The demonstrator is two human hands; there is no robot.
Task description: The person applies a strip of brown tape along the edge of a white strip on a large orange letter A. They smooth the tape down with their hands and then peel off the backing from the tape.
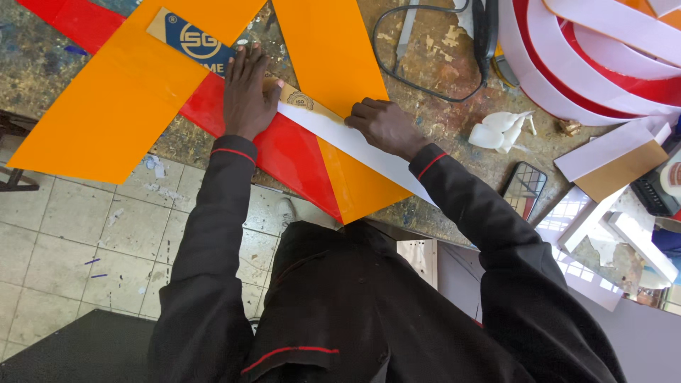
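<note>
Worn, paint-flecked workbench is filling the upper half of the view, w/ pale tiled floor showing below its edge. Landmark: the red sheet lying diagonally across the bench.

Left hand is pressing flat, fingers spread open, on the red sheet & a brown paper-backed strip crossing it. Right hand is sitting just right of the red sheet, fingers curled down on a long white strip; can't tell if it's gripping or only pinning it. White strip is lying over the red sheet & an orange sheet.

Big orange sheet is overlapping the red sheet's left side. Well right of it: black cable, crumpled white scraps, phone, curved red-and-white bands.
</note>
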